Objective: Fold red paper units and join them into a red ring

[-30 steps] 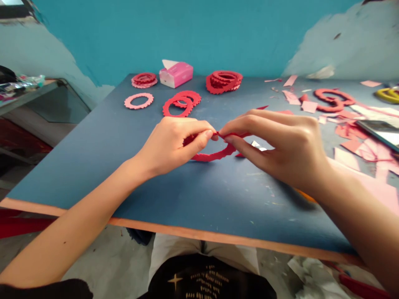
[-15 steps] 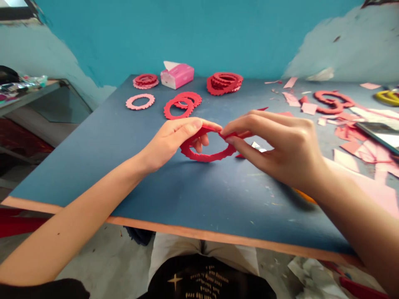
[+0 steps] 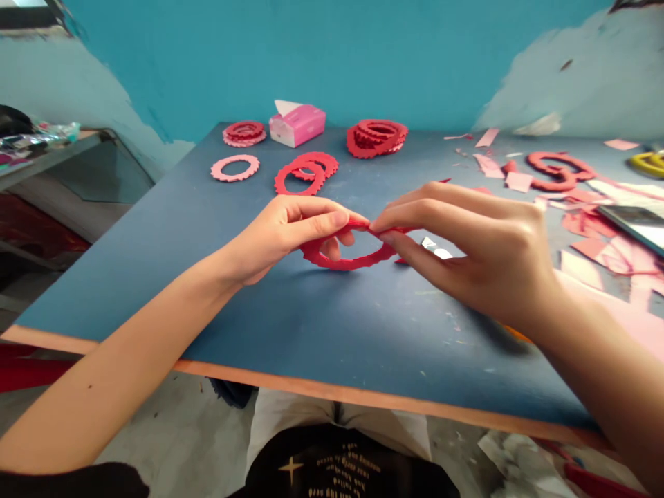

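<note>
Left hand [image 3: 272,235] (thumb now lower) on red ring [image 3: 350,263]; right hand [image 3: 487,245] too

This looks to us like a small craft workshop: pink and red offcuts [image 3: 582,270] litter our blue worktable [image 3: 321,332] at three o'clock, a stack of toothed red rings [image 3: 374,148] sits near twelve, and a cluttered side table [image 3: 58,155] stands at ten.

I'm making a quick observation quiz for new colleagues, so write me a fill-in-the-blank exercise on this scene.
1. The left hand and right hand both touch a notched ring coloured ____.
2. The lone ring on the table is ____.
3. The tissue poking from the pack is ____.
4. Most scraps lie on the picture's ____ side.

Missing words: red; pink; white; right.
</note>
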A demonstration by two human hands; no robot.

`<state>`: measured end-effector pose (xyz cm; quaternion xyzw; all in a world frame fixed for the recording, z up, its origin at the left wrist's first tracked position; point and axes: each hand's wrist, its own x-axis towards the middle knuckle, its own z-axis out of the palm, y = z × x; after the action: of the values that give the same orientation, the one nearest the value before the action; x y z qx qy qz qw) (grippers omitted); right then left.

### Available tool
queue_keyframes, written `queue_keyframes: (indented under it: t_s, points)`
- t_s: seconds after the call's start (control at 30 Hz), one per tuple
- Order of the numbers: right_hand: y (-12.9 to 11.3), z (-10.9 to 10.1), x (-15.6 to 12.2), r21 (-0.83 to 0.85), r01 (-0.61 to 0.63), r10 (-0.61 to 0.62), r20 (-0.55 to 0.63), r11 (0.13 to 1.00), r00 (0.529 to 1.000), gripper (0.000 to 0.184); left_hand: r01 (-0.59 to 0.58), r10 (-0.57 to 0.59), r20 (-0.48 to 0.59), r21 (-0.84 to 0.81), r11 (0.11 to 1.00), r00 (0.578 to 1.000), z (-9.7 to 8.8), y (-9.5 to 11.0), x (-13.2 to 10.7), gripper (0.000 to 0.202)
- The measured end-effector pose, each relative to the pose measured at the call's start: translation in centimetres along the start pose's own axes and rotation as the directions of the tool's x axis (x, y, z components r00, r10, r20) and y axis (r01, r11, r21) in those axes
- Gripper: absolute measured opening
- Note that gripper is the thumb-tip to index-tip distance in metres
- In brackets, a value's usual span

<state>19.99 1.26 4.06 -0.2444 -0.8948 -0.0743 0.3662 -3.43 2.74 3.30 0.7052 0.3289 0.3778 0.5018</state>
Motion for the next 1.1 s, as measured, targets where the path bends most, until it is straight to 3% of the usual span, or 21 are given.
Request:
queue_keyframes:
  t_s: [0.43, 0.73, 1.1]
  points:
    - [-0.6, -0.7, 0.1, -0.037, 0.035, -0.033, 0.052, 0.999, 0.998, 0.019, 0.008, -0.011, 0.033, 0.095, 0.995, 0.999, 0.0, 0.7, -0.1, 0.016]
    - [-0.3, -1.3, -0.3, -0.057, 0.026, -0.020, 0.118, 0.998, 0.993, 0.021, -0.022, 0.012, 0.054, 0.195, 0.980, 0.998, -0.1, 1.0, 0.0, 0.020]
    - [-0.5, -1.9, 0.2, -0.151, 0.123, -0.095, 0.181, 0.981, 0.979, 0.016, 0.075, -0.085, 0.048, 0.179, 0.981, 0.995, 0.3, 1.7, -0.1, 0.019]
